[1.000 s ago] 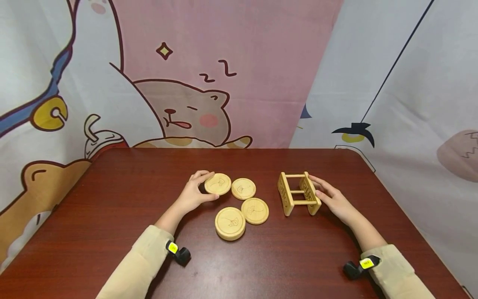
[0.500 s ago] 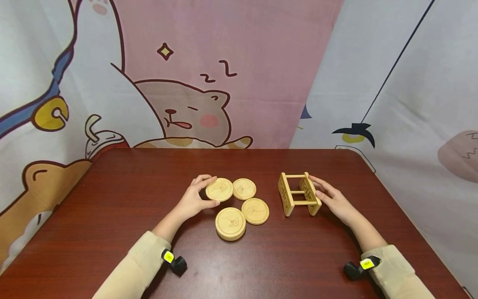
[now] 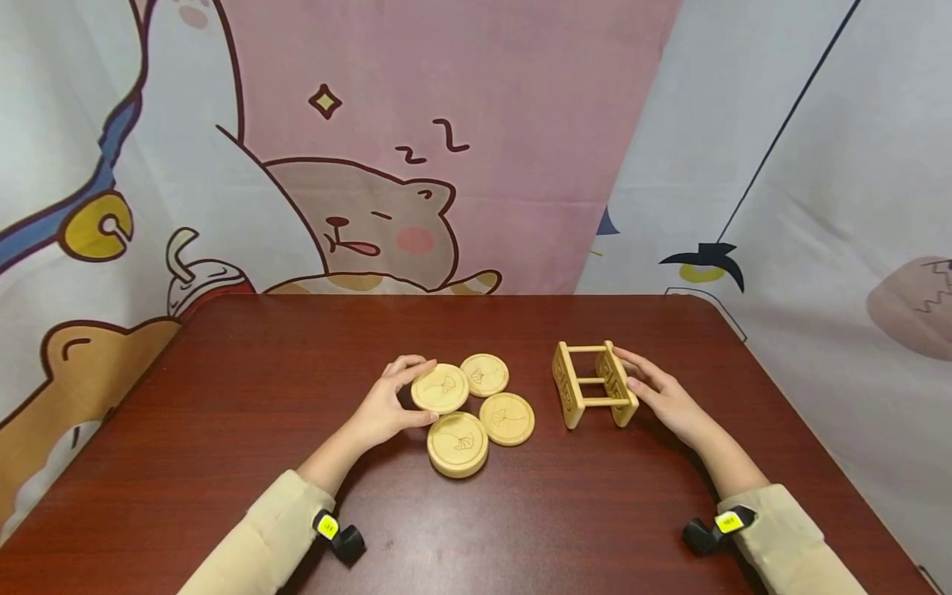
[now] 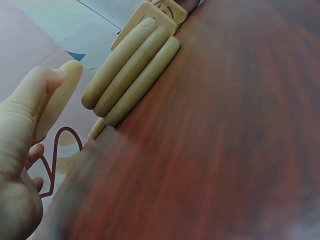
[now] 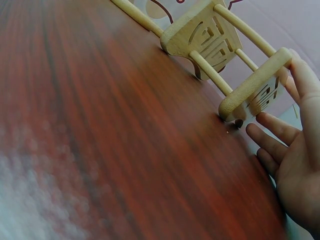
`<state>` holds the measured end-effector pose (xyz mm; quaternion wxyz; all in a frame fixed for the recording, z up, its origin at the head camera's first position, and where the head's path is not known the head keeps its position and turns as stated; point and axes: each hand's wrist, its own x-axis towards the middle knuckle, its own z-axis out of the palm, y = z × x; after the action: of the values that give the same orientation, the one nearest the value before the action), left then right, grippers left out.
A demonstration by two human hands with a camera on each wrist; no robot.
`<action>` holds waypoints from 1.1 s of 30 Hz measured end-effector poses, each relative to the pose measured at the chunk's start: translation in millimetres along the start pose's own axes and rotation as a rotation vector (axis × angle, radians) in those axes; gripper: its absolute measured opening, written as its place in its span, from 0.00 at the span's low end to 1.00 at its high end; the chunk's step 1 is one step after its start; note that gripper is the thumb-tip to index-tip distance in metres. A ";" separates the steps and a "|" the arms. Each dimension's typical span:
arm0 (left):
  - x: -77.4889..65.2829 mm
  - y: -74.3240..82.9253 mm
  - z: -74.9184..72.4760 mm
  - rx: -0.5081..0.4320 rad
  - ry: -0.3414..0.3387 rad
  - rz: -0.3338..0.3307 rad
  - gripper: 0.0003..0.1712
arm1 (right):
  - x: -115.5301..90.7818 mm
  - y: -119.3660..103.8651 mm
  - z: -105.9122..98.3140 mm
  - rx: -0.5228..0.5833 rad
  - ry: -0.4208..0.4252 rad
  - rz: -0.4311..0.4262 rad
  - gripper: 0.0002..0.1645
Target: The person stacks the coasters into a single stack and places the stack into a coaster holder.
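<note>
My left hand [image 3: 383, 405] pinches a round pale wooden coaster [image 3: 440, 388] between thumb and fingers. In the left wrist view that coaster [image 4: 62, 100] is tilted and raised off the table. Just in front of it, in the head view, stands a short stack of coasters [image 3: 457, 445] with a leaf engraved on top. Two more coasters, one behind [image 3: 485, 375] and one nearer [image 3: 507, 419], lie flat to the right. My right hand [image 3: 665, 405] touches the right side panel of a wooden coaster holder [image 3: 595, 384], its fingers [image 5: 280, 132] extended rather than wrapped around it.
Everything is on a dark red-brown wooden table [image 3: 587, 504]. A cloth printed with cartoon animals [image 3: 521, 149] hangs behind the table and along its sides. Each sleeve carries a small black wrist camera, left [image 3: 345, 544] and right [image 3: 699, 537].
My left hand has moved slightly toward me and to the right with the pinched coaster, bringing it closer to the stack. The right hand and the holder have stayed in place.
</note>
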<state>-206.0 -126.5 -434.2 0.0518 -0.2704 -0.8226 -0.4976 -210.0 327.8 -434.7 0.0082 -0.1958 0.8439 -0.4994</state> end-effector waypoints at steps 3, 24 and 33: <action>-2.6 1.7 0.8 0.000 -0.009 0.007 0.45 | 0.2 0.2 0.0 -0.005 0.001 0.009 0.30; -22.6 53.1 0.4 -0.047 -0.097 0.058 0.42 | 0.0 1.0 0.4 -0.012 0.002 0.008 0.30; -26.7 57.5 2.0 -0.056 -0.135 0.080 0.42 | 0.0 0.5 0.3 -0.019 0.004 0.017 0.30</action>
<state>-154.4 -114.7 -399.1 0.0084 -0.3370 -0.7985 -0.4988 -210.1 327.7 -435.2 0.0089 -0.1876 0.8503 -0.4917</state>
